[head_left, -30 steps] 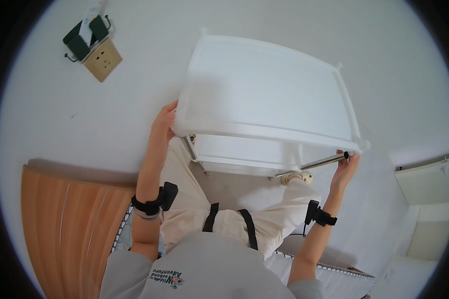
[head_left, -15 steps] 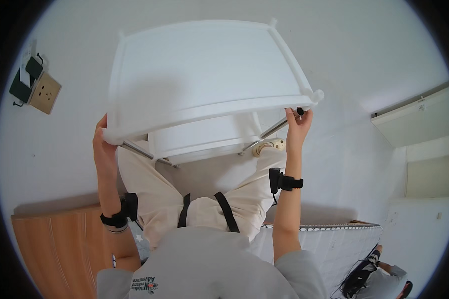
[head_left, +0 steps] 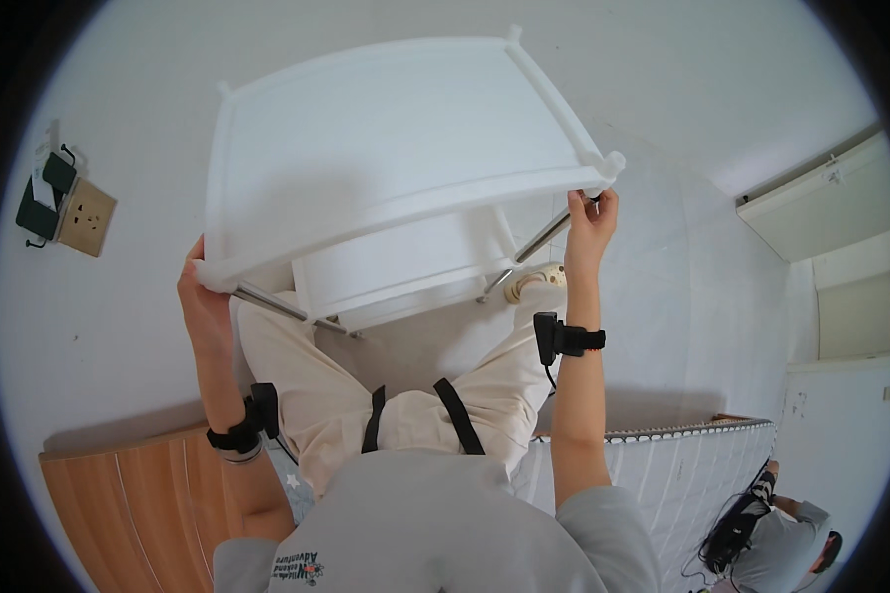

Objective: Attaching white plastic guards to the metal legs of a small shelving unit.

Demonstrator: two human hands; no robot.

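Observation:
A large white plastic shelf tray (head_left: 366, 128) tops a tiered rack, tilted in front of me. My left hand (head_left: 204, 296) is closed round its near left corner, beside a metal pole (head_left: 267, 300) that runs down from there. My right hand (head_left: 591, 227) is closed on the upper end of the right metal pole (head_left: 544, 240), just under the tray's near right corner. Its fingertips are partly hidden by the tray rim, and I cannot tell whether the pole sits in the corner socket. Below shows a lower white shelf (head_left: 405, 262).
My legs straddle the rack on the pale floor, one foot in a light clog (head_left: 536, 281). A wooden panel (head_left: 138, 504) stands behind left, a quilted bed edge (head_left: 653, 474) behind right. Another person (head_left: 776, 539) is at lower right. A green box with a beige socket plate (head_left: 87, 217) lies left.
My right hand has raised the pole end, whose dark opening showed before, up to the tray corner. The tray has shifted slightly left in view. My left hand keeps its hold.

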